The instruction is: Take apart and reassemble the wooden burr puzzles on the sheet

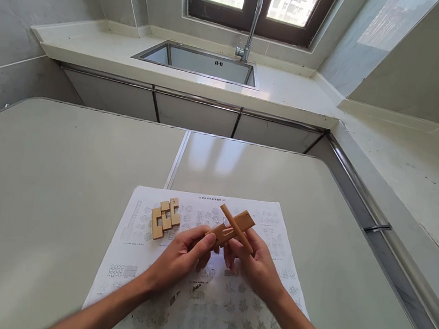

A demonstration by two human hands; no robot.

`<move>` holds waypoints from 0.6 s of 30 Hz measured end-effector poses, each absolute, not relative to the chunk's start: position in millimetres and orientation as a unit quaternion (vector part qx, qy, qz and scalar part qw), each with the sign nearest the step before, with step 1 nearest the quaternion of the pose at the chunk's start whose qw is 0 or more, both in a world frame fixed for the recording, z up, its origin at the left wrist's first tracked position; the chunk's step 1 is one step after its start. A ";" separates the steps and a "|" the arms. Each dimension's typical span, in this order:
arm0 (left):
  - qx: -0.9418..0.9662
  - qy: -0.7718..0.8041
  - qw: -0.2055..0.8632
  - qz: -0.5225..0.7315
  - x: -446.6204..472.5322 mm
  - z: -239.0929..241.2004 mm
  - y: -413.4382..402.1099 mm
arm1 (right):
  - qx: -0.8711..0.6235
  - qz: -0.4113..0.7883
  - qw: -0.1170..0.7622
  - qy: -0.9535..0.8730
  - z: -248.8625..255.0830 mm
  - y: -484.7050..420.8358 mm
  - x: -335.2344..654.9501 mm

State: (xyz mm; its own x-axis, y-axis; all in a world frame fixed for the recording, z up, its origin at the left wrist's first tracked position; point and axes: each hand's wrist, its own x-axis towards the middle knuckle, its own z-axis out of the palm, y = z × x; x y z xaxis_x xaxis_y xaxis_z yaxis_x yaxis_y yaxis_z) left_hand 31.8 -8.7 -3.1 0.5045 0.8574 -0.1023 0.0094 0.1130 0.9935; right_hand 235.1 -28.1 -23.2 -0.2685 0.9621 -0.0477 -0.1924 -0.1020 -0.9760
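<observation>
On the worktop [57, 173], a printed sheet [198, 304] carries stacked wooden blocks [165, 218] at left. The crossed wooden pieces [235, 227] are clasped above it by the left hand [183, 258] and right hand [256, 266], the wider bar's long axis pointing up-right. The sink [201, 63] is seen behind.

Printed diagrams and a heading line cover the sheet [200, 293] under my hands, too small to read. A dark mark on the sink [218, 64] wall is illegible too.

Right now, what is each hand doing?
Left hand: closed on the crossed light-brown wooden puzzle sticks.
Right hand: closed on the same sticks.
</observation>
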 end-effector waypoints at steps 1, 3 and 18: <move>0.588 0.374 0.631 0.340 32.1 -1.7 -8.5 | -0.408 0.617 0.472 -0.479 -23.3 -27.1 235.6; 0.605 0.378 0.598 0.364 32.0 1.5 -7.7 | -0.446 0.591 0.499 -0.450 -24.3 -25.1 236.8; 0.701 0.313 0.563 0.306 28.0 7.5 -13.6 | -0.466 0.598 0.609 -0.233 -24.1 -10.7 253.2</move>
